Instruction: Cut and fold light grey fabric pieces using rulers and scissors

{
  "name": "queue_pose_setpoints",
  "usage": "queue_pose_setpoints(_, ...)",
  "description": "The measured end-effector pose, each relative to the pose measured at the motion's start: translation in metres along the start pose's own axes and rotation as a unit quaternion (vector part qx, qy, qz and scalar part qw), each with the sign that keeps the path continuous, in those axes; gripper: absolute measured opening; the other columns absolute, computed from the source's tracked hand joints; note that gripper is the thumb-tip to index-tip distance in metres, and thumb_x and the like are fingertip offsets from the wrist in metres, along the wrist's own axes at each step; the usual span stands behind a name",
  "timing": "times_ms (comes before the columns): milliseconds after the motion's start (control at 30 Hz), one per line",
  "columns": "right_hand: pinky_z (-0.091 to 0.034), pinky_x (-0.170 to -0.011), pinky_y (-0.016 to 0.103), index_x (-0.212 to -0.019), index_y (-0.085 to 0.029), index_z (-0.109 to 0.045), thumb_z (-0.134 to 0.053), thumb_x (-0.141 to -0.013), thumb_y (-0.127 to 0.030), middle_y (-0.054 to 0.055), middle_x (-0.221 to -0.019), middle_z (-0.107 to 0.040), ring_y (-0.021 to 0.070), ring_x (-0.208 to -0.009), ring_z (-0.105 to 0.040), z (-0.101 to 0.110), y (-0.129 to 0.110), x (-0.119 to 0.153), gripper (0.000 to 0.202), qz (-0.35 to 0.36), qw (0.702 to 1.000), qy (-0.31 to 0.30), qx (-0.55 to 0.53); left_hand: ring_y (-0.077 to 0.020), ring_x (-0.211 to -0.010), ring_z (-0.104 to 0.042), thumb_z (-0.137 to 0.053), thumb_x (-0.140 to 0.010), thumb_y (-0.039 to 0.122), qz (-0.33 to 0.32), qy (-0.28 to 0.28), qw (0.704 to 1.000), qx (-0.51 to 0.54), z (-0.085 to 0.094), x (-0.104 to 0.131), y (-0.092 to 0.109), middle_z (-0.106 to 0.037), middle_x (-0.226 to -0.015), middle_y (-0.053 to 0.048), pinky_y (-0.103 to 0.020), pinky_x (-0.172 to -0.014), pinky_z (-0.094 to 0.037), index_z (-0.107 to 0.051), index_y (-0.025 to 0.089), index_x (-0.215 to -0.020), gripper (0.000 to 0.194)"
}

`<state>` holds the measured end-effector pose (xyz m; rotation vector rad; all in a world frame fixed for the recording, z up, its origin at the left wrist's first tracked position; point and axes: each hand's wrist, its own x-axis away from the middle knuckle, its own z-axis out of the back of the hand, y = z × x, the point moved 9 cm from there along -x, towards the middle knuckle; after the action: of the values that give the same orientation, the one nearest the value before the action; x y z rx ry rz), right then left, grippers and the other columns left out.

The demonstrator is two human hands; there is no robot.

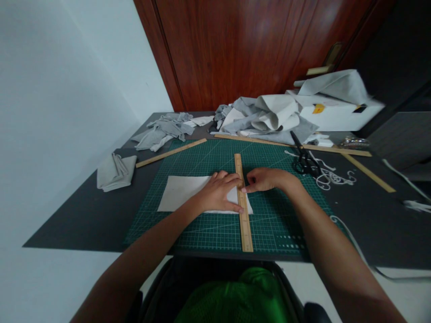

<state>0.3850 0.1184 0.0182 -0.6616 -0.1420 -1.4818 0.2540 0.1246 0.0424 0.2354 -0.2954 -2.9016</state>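
My left hand [222, 190] lies spread over a white piece of cloth [182, 192], its fingertips pressing on a wooden ruler [247, 229]. The ruler lies across the cloth near its right end, running toward the table's front edge. My right hand [262, 179] is just right of the ruler, fingers curled in, with the thumb tip at the ruler's edge. Whatever those curled fingers hold, if anything, is hidden. Under the cloth is a green cutting mat [208, 237] with a printed grid.
Black scissors [305, 161] lie at the mat's right, beside tangled white cord [332, 177]. More wooden rulers [252, 139] rest around the mat. Grey and white fabric [262, 114] is heaped at the back, near a white box [336, 110]. Folded cloth [116, 172] sits left.
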Motion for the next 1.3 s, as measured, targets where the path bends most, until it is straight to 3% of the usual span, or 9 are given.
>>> queue_pose_setpoints(300, -0.039, -0.057, 0.031, -0.097, -0.02, -0.072, -0.069, -0.074, -0.08, 0.008, -0.094, -0.075, 0.0236, -0.078, -0.066, 0.0017, -0.0044, 0.0043, 0.064, -0.026, 0.999, 0.018, 0.018, -0.0339, -0.12, -0.049, -0.069, -0.077, 0.081, 0.006, -0.007, 1.0, 0.021, -0.0008, 0.0001, -0.0018, -0.057, -0.146, -0.008, -0.045, -0.095, -0.038, -0.057, 0.028, -0.139, 0.082)
queue_pose_setpoints(467, -0.039, -0.058, 0.031, -0.097, -0.02, -0.072, -0.071, -0.077, -0.071, 0.007, -0.094, -0.075, 0.0234, -0.078, -0.066, 0.0028, -0.0052, 0.0054, 0.055, -0.029, 0.999, 0.025, 0.023, -0.0344, -0.123, -0.048, -0.073, -0.073, 0.082, 0.005, -0.019, 0.999, 0.035, -0.0001, -0.0003, -0.0006, -0.053, -0.151, -0.007, -0.046, -0.097, -0.038, -0.056, 0.03, -0.143, 0.088)
queue_pose_setpoints(1000, -0.039, -0.058, 0.031, -0.095, -0.02, -0.073, -0.074, -0.076, -0.069, 0.006, -0.092, -0.075, 0.0227, -0.076, -0.066, 0.0039, -0.0026, 0.0046, 0.053, -0.04, 0.999, 0.026, 0.01, -0.0346, -0.122, -0.049, -0.075, -0.069, 0.084, 0.009, -0.002, 0.999, 0.037, 0.0001, 0.0002, -0.0017, -0.055, -0.147, -0.008, -0.047, -0.098, -0.039, -0.06, 0.028, -0.136, 0.088)
queue_pose_setpoints(1167, -0.04, -0.058, 0.03, -0.095, -0.019, -0.073, -0.072, -0.078, -0.068, 0.007, -0.091, -0.075, 0.0222, -0.076, -0.065, 0.0046, -0.0039, 0.004, 0.052, -0.028, 0.999, 0.024, 0.007, -0.0356, -0.122, -0.049, -0.073, -0.071, 0.084, 0.013, -0.001, 0.999, 0.036, -0.0003, 0.0002, -0.003, -0.054, -0.148, -0.009, -0.048, -0.099, -0.039, -0.062, 0.027, -0.136, 0.087)
queue_pose_setpoints(1300, -0.04, -0.059, 0.029, -0.094, -0.018, -0.072, -0.062, -0.088, -0.063, 0.006, -0.088, -0.073, 0.0201, -0.073, -0.061, 0.004, 0.0029, 0.0014, 0.046, 0.009, 1.0, 0.008, -0.01, -0.0361, -0.122, -0.048, -0.072, -0.073, 0.082, 0.015, -0.006, 0.999, 0.039, -0.0012, 0.0007, -0.0038, -0.054, -0.147, -0.009, -0.049, -0.1, -0.039, -0.062, 0.028, -0.137, 0.085)
